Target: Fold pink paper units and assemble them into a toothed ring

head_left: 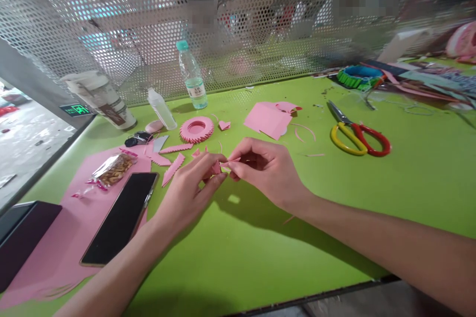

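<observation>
Above the middle of the green table, my left hand (pixel 197 178) and my right hand (pixel 266 171) meet with their fingertips almost touching. Both pinch a small piece of pink paper (pixel 231 162), partly covered by the fingers. Just behind the hands lie a round pink paper ring with a notched edge (pixel 197 130) and a little pink paper heart (pixel 224 125). Zigzag-edged pink paper strips (pixel 173 170) are scattered left of my left hand. Beyond my right hand rests a larger pink paper sheet (pixel 266 120) with a cut-out edge.
Yellow-and-red-handled scissors (pixel 357 133) lie at right. A water bottle (pixel 194 79), glue bottle (pixel 162 109) and paper cup (pixel 102 99) stand at the back. Left are a phone (pixel 121 218) and snack packet (pixel 114 169). A perforated screen (pixel 148 25) borders the table (pixel 260 267).
</observation>
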A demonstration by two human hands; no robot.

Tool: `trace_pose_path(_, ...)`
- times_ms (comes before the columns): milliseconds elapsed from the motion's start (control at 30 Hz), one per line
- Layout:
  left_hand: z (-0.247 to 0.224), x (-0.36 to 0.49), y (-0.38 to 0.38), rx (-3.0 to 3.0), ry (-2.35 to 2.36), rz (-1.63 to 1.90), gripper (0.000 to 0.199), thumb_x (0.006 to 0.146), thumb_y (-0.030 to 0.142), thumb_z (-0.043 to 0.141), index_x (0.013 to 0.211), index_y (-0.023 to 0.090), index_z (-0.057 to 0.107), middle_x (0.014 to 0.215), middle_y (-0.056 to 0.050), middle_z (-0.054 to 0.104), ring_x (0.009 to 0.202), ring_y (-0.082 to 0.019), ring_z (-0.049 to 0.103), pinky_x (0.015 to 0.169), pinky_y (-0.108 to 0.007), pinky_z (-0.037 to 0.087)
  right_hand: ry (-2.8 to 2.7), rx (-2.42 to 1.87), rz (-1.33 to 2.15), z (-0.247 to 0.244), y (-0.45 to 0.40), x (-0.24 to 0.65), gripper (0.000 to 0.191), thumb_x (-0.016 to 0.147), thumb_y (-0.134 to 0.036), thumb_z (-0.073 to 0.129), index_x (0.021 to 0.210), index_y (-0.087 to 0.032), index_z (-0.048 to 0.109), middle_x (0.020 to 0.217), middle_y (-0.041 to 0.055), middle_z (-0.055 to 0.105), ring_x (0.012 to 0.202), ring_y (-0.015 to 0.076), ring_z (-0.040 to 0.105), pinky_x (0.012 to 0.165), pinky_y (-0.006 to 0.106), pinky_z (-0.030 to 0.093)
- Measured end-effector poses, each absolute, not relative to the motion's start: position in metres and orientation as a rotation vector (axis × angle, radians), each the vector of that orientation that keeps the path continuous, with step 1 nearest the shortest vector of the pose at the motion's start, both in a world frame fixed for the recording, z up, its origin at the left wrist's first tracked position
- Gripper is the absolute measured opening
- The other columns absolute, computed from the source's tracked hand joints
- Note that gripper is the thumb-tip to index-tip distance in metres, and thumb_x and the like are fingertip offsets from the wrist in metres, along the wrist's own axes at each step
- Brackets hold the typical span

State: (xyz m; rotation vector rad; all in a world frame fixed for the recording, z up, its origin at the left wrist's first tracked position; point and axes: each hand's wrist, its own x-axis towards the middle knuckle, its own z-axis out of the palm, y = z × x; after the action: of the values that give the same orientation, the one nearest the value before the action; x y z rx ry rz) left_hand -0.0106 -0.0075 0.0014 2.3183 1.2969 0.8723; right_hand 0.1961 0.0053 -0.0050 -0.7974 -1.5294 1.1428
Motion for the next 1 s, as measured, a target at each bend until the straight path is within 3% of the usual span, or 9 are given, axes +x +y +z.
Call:
trace_pose_path(600, 0.0009, -0.0100, -0.0088, 2.341, 1.284, 0.891, 0.018, 0.107, 0.031, 0.059, 0.119, 0.022, 0.070, 0.091, -0.001, 0.070, 0.085, -0.019, 0.064, 0.073, -0.027, 0.048, -1.565, -0.821, 1.108, -0.0067, 0.0049, 0.1954, 0.004, 0.092, -0.019, 0.075, 0.088, -0.020, 0.072, 0.081, -0.0003, 0.072, 0.072, 0.0135, 0.067, 0.062, 0.025, 0.053)
trace_pose_path(1000, -0.0022, -0.0112, -0.0082, 2.429, 1.242, 0.851, 0.014, 0.105, 0.017, 0.058, 0.115, 0.018, 0.067, 0.096, -0.002, 0.070, 0.086, -0.017, 0.065, 0.075, -0.026, 0.047, -1.711, -0.881, 0.896, -0.0024, 0.0019, 0.1951, 0.010, 0.091, -0.011, 0.070, 0.086, -0.020, 0.072, 0.083, 0.0002, 0.073, 0.073, 0.0140, 0.067, 0.067, 0.026, 0.054)
